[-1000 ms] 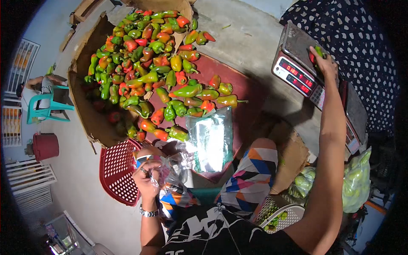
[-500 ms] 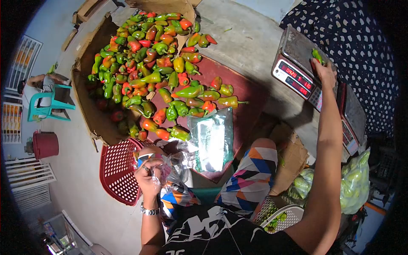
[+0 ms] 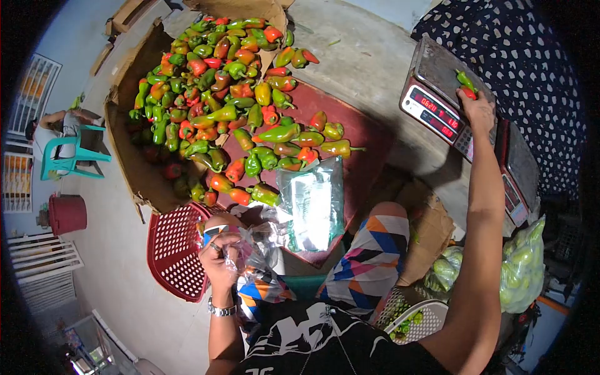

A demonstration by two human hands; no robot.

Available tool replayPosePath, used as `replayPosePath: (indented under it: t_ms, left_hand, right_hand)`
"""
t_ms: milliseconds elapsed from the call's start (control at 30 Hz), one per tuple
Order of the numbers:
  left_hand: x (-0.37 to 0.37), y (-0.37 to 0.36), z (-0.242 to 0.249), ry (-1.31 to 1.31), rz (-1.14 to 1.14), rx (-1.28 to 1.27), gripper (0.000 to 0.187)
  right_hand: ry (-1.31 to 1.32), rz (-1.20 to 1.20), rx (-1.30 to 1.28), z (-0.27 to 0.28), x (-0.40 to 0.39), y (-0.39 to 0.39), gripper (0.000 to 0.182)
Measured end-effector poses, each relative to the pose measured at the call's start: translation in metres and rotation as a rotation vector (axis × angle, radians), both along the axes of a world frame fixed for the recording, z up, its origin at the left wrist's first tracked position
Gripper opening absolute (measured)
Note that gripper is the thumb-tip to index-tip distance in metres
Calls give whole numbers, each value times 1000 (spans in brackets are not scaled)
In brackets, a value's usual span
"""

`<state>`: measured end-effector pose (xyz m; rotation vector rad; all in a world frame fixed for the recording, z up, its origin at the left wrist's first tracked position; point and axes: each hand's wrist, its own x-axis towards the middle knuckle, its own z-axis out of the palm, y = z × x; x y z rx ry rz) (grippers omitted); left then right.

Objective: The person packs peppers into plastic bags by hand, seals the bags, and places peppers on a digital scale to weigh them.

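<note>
My left hand (image 3: 219, 259), with a ring and a wristwatch, is closed on a crumpled clear plastic bag (image 3: 253, 253) above my left thigh. Far to the right, my right hand (image 3: 480, 112) reaches over the metal pan of a digital scale (image 3: 437, 72). Its fingers are closed around a pepper (image 3: 468, 93), red and green, at the pan; the fingertips are partly hidden. Red digits glow on the scale's display (image 3: 431, 103). A large heap of red and green peppers (image 3: 212, 94) fills an opened cardboard box and spills onto a dark red board (image 3: 369, 131).
A pack of plastic bags (image 3: 310, 203) lies on the board's near edge. A red perforated basket (image 3: 178, 253) stands left of my knee. At right are a second scale (image 3: 515, 169), a bag of green produce (image 3: 524, 269) and a white basket (image 3: 431, 319). Someone sits on a teal chair (image 3: 72, 150).
My right hand has shifted slightly down on the scale pan, with more of the pepper showing. The digits on the display have changed. My left hand stays almost still with the bag.
</note>
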<state>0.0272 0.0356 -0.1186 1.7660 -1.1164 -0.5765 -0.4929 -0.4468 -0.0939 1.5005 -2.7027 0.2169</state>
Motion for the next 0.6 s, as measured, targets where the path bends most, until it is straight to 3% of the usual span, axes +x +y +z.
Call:
replayPosePath:
  t_ms: [267,467,567,600]
  left_hand:
    - [-1,-2,1,-21,-5,-25,15]
    - [-5,-5,12,-63,-15,-29,17]
    - [-4,-4,7,-17,8,-54,21]
    - [-4,-4,6,10,22,-59,22]
  right_hand:
    - [-37,34,-76,-4,-14,8,100]
    - [-209,15,-232,-4,-30,12,98]
    - [-439,54,-429,-4,-35,24,87]
    - [-904,77,-414,-3,-38,29,83]
